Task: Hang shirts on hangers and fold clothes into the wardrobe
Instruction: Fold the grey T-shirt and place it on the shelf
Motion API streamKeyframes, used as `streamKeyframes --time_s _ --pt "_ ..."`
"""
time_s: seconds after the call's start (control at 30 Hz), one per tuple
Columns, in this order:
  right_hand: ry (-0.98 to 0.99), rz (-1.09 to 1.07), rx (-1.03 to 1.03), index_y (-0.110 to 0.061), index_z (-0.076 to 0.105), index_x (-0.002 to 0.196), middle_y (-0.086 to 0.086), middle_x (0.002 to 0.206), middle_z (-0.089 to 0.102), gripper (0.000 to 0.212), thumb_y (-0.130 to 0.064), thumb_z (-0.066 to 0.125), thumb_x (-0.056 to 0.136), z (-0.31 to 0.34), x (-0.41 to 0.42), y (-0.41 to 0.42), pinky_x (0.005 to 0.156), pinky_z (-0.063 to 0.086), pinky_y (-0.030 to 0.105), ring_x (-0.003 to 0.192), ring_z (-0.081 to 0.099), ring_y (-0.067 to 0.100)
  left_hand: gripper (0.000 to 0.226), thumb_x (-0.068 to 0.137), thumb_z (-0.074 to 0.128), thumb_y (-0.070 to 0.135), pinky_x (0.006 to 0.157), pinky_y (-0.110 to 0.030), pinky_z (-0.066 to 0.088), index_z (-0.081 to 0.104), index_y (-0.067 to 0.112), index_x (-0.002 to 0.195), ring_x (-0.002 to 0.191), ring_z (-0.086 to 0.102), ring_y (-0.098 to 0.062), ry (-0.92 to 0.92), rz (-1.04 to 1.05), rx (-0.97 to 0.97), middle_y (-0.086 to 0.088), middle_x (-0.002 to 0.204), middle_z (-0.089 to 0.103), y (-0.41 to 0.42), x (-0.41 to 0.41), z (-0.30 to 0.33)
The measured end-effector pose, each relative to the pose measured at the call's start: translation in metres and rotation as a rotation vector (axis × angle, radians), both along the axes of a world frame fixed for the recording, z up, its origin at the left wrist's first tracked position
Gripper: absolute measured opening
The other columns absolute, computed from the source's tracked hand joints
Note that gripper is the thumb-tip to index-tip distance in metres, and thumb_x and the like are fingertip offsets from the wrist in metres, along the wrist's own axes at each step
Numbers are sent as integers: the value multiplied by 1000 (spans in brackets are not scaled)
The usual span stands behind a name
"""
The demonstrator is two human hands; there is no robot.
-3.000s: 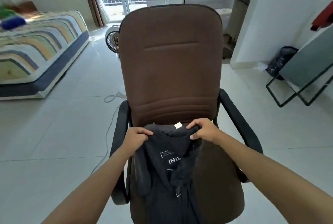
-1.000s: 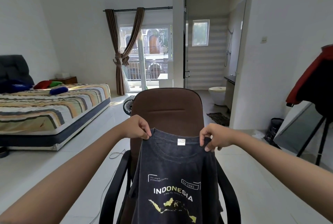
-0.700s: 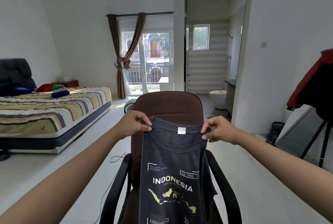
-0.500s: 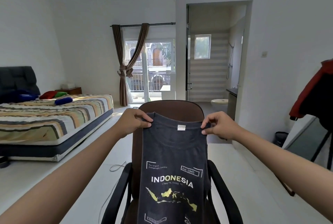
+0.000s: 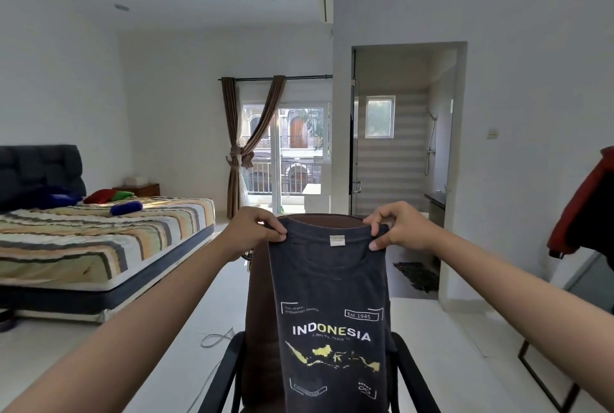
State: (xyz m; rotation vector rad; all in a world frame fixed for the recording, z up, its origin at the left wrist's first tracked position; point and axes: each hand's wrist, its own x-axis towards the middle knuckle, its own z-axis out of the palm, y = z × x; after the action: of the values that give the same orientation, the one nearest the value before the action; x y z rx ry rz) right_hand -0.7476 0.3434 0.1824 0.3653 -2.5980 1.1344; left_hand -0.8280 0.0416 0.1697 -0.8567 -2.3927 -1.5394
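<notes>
A dark grey T-shirt (image 5: 332, 306) printed INDONESIA above a yellow map hangs upright, front facing the camera, pinched at both shoulders, before a brown chair's back

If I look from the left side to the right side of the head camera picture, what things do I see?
Striped bed → brown curtain → left hand → dark T-shirt → right hand → bathroom doorway → red-and-black garment.

Dark grey T-shirt (image 5: 332, 296), printed "INDONESIA", hanging lengthwise, pinched at its shoulders by left hand (image 5: 252, 228) and right hand (image 5: 397, 226). Behind it: brown office chair (image 5: 257, 296). Left: striped bed (image 5: 99, 240). Beyond: brown curtains (image 5: 237, 147), bathroom doorway (image 5: 398, 147).
</notes>
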Motion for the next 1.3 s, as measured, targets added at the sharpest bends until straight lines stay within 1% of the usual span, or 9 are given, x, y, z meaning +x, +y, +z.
streamKeyframes --time_s 0.1,0.17,0.3,0.5,0.77,1.0,1.07,1.2,1.3 --pt "-77 -44 33 -14 65 62 -11 57 63 26 3 85 61 1 0 0 59 45 19 57 56 0 16 74 70 -9 64 -19 54 72 1 87 80 62 -15 -182 -37 144 -4 82 66 4 3 -2" --pt "-129 -47 6 -9 66 67 -15 47 58 22 4 83 64 0 3 -2 51 42 13 46 51 -4 22 75 68 -12 68 -22 55 72 1 93 87 62 -18 -366 -50 126 -4 90 67 5 1 0" --pt "-193 -63 -50 -7 70 71 -9 57 63 18 3 83 65 -16 1 -6 52 47 15 55 61 3 23 73 68 -13 82 -33 53 75 7 84 96 59 -25 -473 -7 -75 -7 98 68 5 -3 -2" --pt "-315 -122 -252 -12 67 69 3 67 63 20 3 81 67 -46 -8 -6 52 52 22 61 63 11 23 74 64 -16 62 -31 54 69 6 76 85 62 -26 -567 -25 -80 -11 92 65 10 0 -15" --pt "-352 -74 -396 -7 61 62 3 56 59 23 5 79 69 -58 -7 -12 43 46 18 50 60 9 31 76 66 -12 52 -25 49 50 10 61 67 55 -18 -451 -87 -81 -6 67 55 9 3 -27" --pt "-381 -9 -111 -17 76 76 0 79 71 14 -5 81 72 -57 -3 -13 48 44 20 61 61 6 18 74 74 -1 62 -23 53 66 15 71 82 61 -18 -213 -53 -231 -1 86 64 0 0 -26" --pt "-385 14 -77 -19 75 78 -5 74 72 14 -7 81 72 -58 -2 -14 49 44 20 61 62 6 17 74 74 -1 64 -22 53 70 16 73 84 61 -17 -169 -49 -228 0 88 65 -1 -1 -27" --pt "-363 74 -36 -17 75 84 12 92 72 15 -19 83 71 -60 2 -15 69 54 39 84 68 26 19 74 73 -2 68 -26 55 72 16 72 85 62 -20 -146 -34 -180 -2 88 67 -4 -4 -28" --pt "-380 125 13 -16 74 88 -2 87 73 19 -16 82 71 -58 9 -15 59 51 27 73 66 9 21 73 74 -3 73 -34 57 72 17 68 85 64 -25 -135 -13 -177 -6 85 68 -10 -7 -28"
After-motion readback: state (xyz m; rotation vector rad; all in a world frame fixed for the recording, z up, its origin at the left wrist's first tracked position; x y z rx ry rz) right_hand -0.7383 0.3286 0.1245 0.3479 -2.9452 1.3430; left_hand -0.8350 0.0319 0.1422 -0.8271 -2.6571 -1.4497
